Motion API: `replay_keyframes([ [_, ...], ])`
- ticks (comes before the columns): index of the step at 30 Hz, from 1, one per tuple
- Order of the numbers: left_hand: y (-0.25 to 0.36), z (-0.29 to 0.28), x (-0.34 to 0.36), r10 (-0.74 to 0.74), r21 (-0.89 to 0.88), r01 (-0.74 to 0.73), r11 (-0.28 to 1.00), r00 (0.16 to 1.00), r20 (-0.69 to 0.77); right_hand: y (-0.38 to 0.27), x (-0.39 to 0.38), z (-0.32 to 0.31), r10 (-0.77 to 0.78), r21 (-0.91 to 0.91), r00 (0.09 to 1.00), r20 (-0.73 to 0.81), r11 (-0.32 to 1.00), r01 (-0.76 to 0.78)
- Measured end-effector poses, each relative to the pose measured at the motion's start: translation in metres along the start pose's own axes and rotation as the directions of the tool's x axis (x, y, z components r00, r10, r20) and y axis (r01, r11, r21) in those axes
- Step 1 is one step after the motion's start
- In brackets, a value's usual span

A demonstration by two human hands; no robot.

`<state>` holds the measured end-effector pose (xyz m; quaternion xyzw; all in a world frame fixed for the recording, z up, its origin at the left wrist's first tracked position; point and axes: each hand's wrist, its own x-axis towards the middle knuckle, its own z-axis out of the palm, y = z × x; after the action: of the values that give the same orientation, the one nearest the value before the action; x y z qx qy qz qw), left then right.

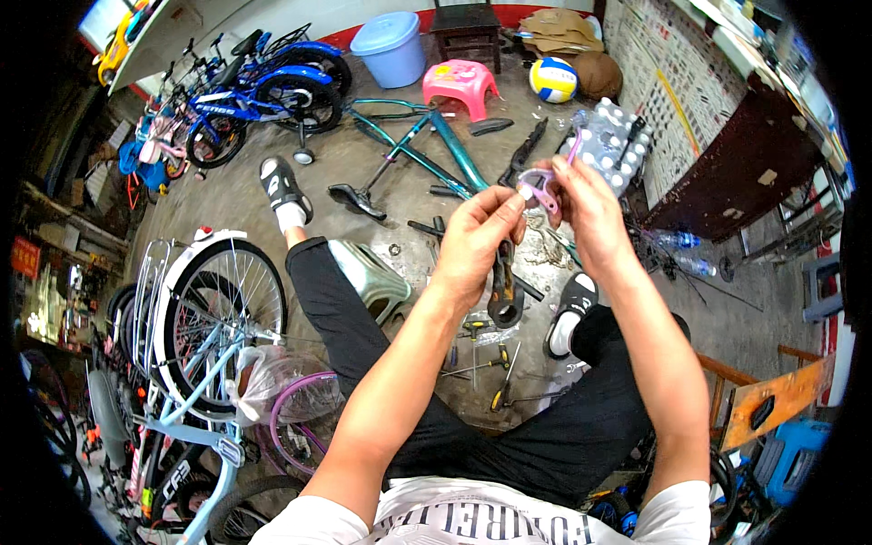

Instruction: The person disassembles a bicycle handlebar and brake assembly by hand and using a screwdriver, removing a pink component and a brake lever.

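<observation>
In front of me, both hands meet at a small purple curved part (542, 193) with a pale ring-like end; its exact kind is unclear. My right hand (586, 204) is closed on it, thumb and fingers pinching its upper side. My left hand (479, 238) is also closed, its thumb and forefinger pinching at the part's left edge. Just under the left hand shows a dark metal bar with a round eye (505, 295); whether that hand holds it, I cannot tell. Beyond the hands, a teal bicycle frame (461, 150) lies on the floor.
Screwdrivers (500, 391) and other tools lie between my legs. A silver-green stool (371, 277) is beside my left leg. A light-blue bicycle (195, 381) stands at left, blue bicycles (272, 95) farther back. A pink stool (459, 84), a blue bucket (389, 54) and a ball (553, 80) are beyond.
</observation>
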<state>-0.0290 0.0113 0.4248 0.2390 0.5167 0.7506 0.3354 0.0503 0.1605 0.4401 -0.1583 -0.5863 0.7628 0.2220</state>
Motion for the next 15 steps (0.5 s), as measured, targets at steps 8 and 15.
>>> replay_keyframes([
  [8, -0.051, -0.038, -0.009, -0.117, -0.165, 0.099, 0.981, 0.988, -0.101, 0.059, -0.004, -0.002, 0.186, 0.042, 0.98, 0.077, 0.981, -0.189],
  [15, -0.081, -0.05, -0.014, -0.139, -0.068, 0.134, 0.989, 0.987, -0.079, 0.057, -0.002, -0.012, 0.254, -0.282, 0.957, 0.141, 0.937, -0.207],
])
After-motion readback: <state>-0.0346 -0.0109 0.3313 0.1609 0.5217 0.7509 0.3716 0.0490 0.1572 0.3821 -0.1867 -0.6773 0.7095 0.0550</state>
